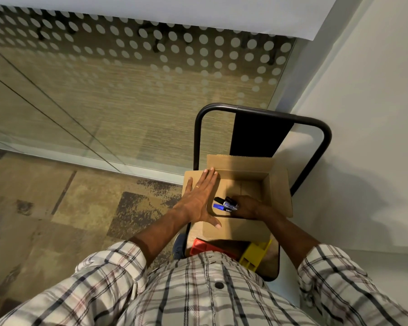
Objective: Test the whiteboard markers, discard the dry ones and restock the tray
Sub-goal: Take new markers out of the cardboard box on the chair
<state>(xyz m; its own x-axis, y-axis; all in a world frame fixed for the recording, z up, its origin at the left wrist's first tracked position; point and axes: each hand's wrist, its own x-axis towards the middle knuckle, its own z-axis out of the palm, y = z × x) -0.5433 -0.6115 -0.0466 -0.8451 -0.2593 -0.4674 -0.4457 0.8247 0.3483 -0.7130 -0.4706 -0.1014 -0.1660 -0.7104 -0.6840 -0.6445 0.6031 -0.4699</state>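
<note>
Plaid sleeves (pixel 118 262) over our cardboard box (pixel 278 189)
Right hand (pixel 247 207) grips black- and blue-capped markers (pixel 225 205); left hand (pixel 198 198) lies flat on its flap (pixel 191 173).

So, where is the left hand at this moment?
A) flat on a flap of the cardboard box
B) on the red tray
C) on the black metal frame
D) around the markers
A: the left hand lies flat, fingers straight, on a flap of the cardboard box; the right hand grips the markers.

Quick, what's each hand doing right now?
Left hand: open, flat on a flap of the cardboard box.
Right hand: closed around whiteboard markers inside the box.
</note>
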